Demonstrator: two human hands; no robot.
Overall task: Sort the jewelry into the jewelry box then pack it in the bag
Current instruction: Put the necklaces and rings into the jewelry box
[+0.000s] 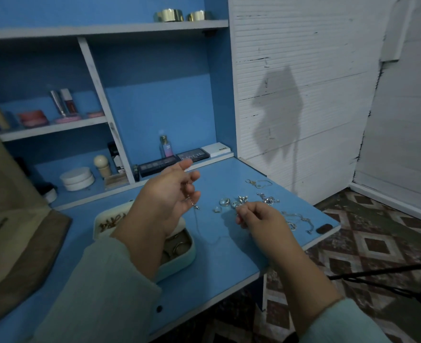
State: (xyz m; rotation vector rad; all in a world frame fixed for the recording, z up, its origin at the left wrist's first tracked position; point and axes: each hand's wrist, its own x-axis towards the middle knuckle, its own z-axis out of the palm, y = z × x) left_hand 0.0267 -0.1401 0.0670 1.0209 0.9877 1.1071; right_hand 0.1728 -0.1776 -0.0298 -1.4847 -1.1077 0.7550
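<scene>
My left hand point(170, 194) is raised palm-up above the open pale jewelry box point(187, 256). A thin silver necklace point(196, 219) hangs from between its fingers, with a small pendant just below them. The chain drops to the blue desk point(217, 280) and curves right toward my right hand point(259, 219), whose fingertips pinch it beside the loose silver rings point(225, 202). The box holds rings and chains, and gold pieces lie in its lid point(105, 220). More silver jewelry point(269, 199) lies scattered to the right. A beige bag point(18, 243) stands at the left.
Makeup palettes point(174, 160), a perfume bottle point(166, 147), a white jar point(77, 179) and other cosmetics fill the blue shelves behind. The desk's right edge drops to a patterned floor point(368, 243). A dark stand point(402, 280) reaches in at the lower right.
</scene>
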